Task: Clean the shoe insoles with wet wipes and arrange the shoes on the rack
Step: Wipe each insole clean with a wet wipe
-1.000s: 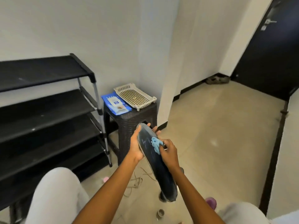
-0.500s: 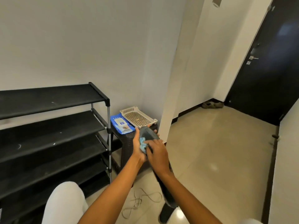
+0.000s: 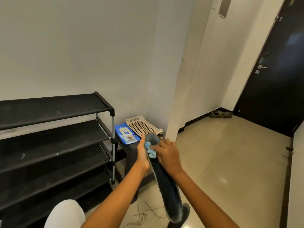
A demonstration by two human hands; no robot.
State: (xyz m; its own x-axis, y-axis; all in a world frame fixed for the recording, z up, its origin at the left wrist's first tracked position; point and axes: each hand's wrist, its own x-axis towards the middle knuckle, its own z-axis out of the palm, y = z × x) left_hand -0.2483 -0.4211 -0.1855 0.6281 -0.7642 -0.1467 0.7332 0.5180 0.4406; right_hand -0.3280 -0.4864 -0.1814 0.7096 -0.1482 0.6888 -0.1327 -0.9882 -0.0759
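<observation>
Left hand (image 3: 142,155) grips the insole (image 3: 166,181), right hand (image 3: 166,154) presses a wipe (image 3: 150,149); basket (image 3: 142,125) holds nothing.

Walls (image 3: 82,46): plain white, pillar corner (image 3: 174,79) mid-frame.
Floor (image 3: 230,162): beige glossy tile, soft light glare.
Door (image 3: 276,79): dark, far right, shut, w/ lever handle (image 3: 262,67).
Skirting (image 3: 197,119): black, along far wall.
Stool (image 3: 130,155): dark wicker, just beside pillar, holds a tray (image 3: 141,125).
Cord (image 3: 144,214): loose on floor nr stool.
</observation>
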